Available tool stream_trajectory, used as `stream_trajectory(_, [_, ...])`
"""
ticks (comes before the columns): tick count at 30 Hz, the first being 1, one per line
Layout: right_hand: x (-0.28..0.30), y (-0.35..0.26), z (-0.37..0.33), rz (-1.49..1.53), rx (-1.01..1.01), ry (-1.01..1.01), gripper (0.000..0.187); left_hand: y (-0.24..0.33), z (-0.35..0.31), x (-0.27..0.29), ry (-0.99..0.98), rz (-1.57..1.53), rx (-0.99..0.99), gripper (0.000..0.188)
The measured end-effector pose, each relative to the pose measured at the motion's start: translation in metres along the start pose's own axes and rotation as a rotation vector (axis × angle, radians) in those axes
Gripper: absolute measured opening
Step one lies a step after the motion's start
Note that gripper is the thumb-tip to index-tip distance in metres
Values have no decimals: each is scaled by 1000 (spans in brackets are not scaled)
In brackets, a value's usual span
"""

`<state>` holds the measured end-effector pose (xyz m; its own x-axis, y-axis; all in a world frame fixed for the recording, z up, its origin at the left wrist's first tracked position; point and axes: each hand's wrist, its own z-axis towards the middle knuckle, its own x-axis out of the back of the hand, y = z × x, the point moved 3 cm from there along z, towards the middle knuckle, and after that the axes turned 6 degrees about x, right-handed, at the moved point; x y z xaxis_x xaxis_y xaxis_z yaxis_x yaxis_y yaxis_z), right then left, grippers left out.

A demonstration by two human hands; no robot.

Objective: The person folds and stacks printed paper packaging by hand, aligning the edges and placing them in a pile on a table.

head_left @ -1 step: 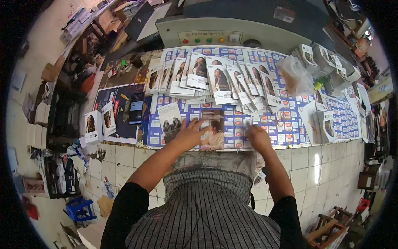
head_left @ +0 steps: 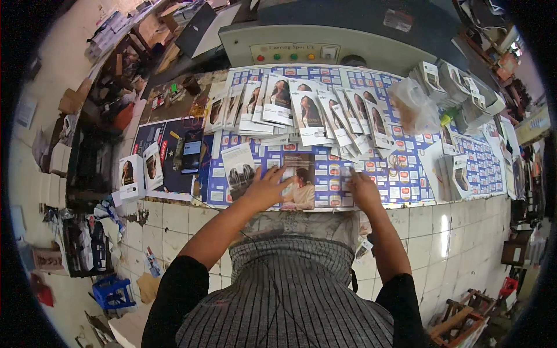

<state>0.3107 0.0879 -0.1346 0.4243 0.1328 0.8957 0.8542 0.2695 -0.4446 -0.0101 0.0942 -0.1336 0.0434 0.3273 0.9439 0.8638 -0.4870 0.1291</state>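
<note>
My left hand [head_left: 266, 189] lies with fingers spread across printed card sheets near the table's front edge. Under its fingertips is a sheet with a picture of a person in a light top [head_left: 301, 194]. Beside its wrist, partly covered, is a white card sheet with a dark picture [head_left: 238, 161]. My right hand [head_left: 364, 191] is to the right of the sheets, low over the patterned table cover, its fingers curled and pressed together. Whatever those fingers may pinch is too small to make out.
Beyond my hands spreads a pile of white picture boxes [head_left: 307, 116]. A clear plastic bag [head_left: 415, 107] and stacked cartons [head_left: 455, 84] stand at the right. A phone [head_left: 191, 153] and two boxes [head_left: 131, 177] are at the left. A machine panel with buttons [head_left: 295, 53] bounds the back.
My right hand, blurred before, has shifted slightly and now shows more sharply, its fingertips a little farther forward. My left hand and the sheets have stayed in place.
</note>
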Motion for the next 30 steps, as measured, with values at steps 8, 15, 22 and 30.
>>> stream_trajectory(8, [-53,-81,16,710,-361,140,58,-13,-9,-24,51,22,-2,71])
stream_trajectory(15, [-90,-77,16,949,-365,-59,44,-8,-9,-20,28,-10,-53,66])
stream_trajectory(22, [37,-72,-29,547,-234,314,17,-43,-44,-2,195,-161,100,75])
stream_trajectory(30, [85,-7,89,-208,-143,631,40,-72,-47,-1,133,-143,478,88])
